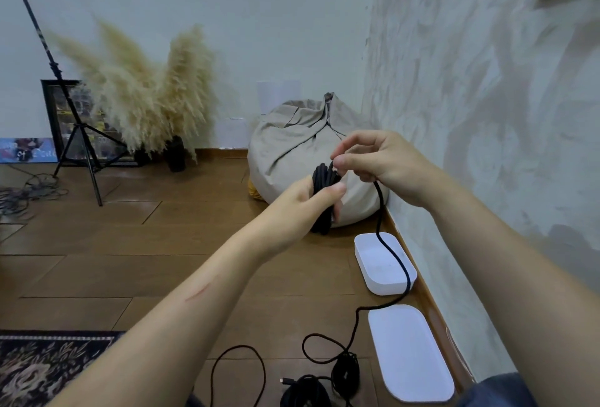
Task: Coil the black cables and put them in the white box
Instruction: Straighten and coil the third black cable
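Note:
My left hand (308,200) grips a coil of black cable (323,212), held up in mid air over the floor. My right hand (380,163) pinches the same cable at the top of the coil. The loose tail (394,257) hangs from my right hand, crosses the open white box (367,260) by the wall and runs down to the floor. The box's white lid (409,351) lies flat just nearer to me. More black cables (344,371) lie loose and in bundles on the floor at the bottom.
A grey beanbag (292,147) sits in the corner behind my hands. The wall runs close along the right. A light stand (78,134), dried pampas grass (146,95) and tangled wires (22,192) are at the far left. A patterned rug (42,364) lies at bottom left.

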`<state>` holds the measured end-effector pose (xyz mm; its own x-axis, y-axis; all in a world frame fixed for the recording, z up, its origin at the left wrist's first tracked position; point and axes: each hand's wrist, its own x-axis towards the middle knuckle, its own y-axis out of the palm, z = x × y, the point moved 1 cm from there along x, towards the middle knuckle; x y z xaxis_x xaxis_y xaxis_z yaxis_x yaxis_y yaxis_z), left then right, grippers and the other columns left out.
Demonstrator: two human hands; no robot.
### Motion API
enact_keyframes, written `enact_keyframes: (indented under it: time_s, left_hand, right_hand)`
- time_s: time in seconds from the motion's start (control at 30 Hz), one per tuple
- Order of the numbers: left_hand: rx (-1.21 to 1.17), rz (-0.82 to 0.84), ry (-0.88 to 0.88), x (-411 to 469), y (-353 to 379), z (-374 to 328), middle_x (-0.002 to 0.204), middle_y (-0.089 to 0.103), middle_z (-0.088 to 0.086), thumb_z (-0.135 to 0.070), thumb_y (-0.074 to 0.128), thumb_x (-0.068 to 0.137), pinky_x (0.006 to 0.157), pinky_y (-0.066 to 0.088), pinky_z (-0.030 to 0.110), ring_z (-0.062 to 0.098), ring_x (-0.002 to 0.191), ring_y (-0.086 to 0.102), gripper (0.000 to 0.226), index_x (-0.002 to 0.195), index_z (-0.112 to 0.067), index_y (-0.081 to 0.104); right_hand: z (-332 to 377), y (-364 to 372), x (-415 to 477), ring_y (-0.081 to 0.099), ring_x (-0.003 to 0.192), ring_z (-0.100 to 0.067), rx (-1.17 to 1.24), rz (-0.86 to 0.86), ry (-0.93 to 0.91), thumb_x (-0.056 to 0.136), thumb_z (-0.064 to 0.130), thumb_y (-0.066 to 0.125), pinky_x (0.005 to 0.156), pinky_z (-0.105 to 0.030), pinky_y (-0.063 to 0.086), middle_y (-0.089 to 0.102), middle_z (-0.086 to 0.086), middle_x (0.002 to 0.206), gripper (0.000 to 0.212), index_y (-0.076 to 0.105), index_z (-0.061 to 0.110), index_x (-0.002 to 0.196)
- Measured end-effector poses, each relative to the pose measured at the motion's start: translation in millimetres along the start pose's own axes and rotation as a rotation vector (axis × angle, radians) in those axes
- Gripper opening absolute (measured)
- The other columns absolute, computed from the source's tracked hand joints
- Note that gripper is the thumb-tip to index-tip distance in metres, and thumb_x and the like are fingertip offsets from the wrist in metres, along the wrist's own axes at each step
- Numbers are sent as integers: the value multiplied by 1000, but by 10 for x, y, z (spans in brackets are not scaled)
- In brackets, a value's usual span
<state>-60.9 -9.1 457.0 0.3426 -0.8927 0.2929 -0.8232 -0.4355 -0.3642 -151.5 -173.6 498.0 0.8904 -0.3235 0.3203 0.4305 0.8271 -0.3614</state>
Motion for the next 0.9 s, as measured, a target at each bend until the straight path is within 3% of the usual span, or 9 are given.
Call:
enact_keyframes:
  time_s: [0.17, 0.3, 0.37, 0.43, 0.57, 0.67, 0.77, 0.83, 0.9]
  left_hand:
    - [-93, 21, 30, -16, 8, -65, 85, 62, 2, -29, 48, 108, 83, 46, 31, 11, 83, 59, 27, 95, -8, 59]
    - [-177, 53, 12, -9, -39, -65, 89, 60, 4, -18, 61, 101, 80, 44, 25, 8, 85, 59, 9, 105, -10, 58]
    - [-218, 54, -12, -7, -58, -61, 92, 60, 3, -15, 66, 97, 81, 45, 25, 11, 87, 58, 16, 111, -12, 58]
    - [-258, 54, -21, 4, -59, -52, 93, 61, 3, -15, 67, 95, 84, 45, 29, 14, 89, 59, 20, 113, -11, 59]
    - [-297, 15, 6, 30, -44, -77, 89, 62, 8, -15, 63, 98, 87, 47, 34, 16, 89, 61, 13, 109, -9, 59]
    - [-400, -82, 19, 100, -73, -59, 90, 66, 7, -24, 65, 91, 83, 52, 42, 21, 88, 65, 23, 109, -10, 60]
    - [-473, -311, -28, 210, -122, 34, 84, 66, 2, -24, 68, 93, 65, 51, 32, 17, 80, 66, 24, 110, -12, 56]
    - [-360, -465, -64, 255, -190, 129, 92, 66, 4, -24, 66, 98, 65, 50, 26, 15, 88, 64, 18, 110, -16, 55]
    - [-186, -572, -80, 274, -306, 259, 105, 64, 4, -28, 65, 98, 74, 47, 27, 14, 98, 62, 20, 112, -19, 54]
  right_hand:
    - [-151, 76, 25, 45, 68, -13, 143, -11, 13, 89, 22, 69, 59, -24, 36, 60, -4, 77, 12, 80, 27, 87]
    - [-288, 177, 41, 52, 86, -25, 298, 3, 54, 86, 34, 67, 80, -36, 44, 65, -9, 98, 17, 79, 27, 96]
    - [-342, 205, 51, 56, 88, -24, 334, -2, 77, 86, 36, 66, 83, -38, 44, 65, -11, 100, 19, 78, 28, 97]
    - [-383, 223, 56, 58, 88, -24, 360, -3, 96, 86, 38, 65, 79, -38, 46, 67, -10, 97, 21, 78, 27, 98]
    - [-493, 297, 52, 58, 64, -12, 356, -23, 117, 95, 34, 60, 58, -22, 46, 65, -2, 78, 22, 74, 21, 106]
    - [-541, 493, 43, 59, 71, -19, 235, -18, 140, 106, 16, 47, 61, -25, 47, 62, -9, 79, 21, 68, 10, 107]
    - [-499, 806, 7, 56, 64, -18, 49, 62, 179, 107, 13, 42, 60, -26, 47, 63, -14, 75, 27, 60, 7, 88]
    - [-451, 972, 2, 56, 58, -15, -26, 159, 203, 106, 18, 43, 58, -26, 46, 65, -9, 70, 24, 61, 9, 93]
    - [-400, 1039, 19, 53, 54, -12, -137, 244, 190, 103, 18, 46, 56, -26, 44, 62, -1, 63, 20, 64, 11, 98]
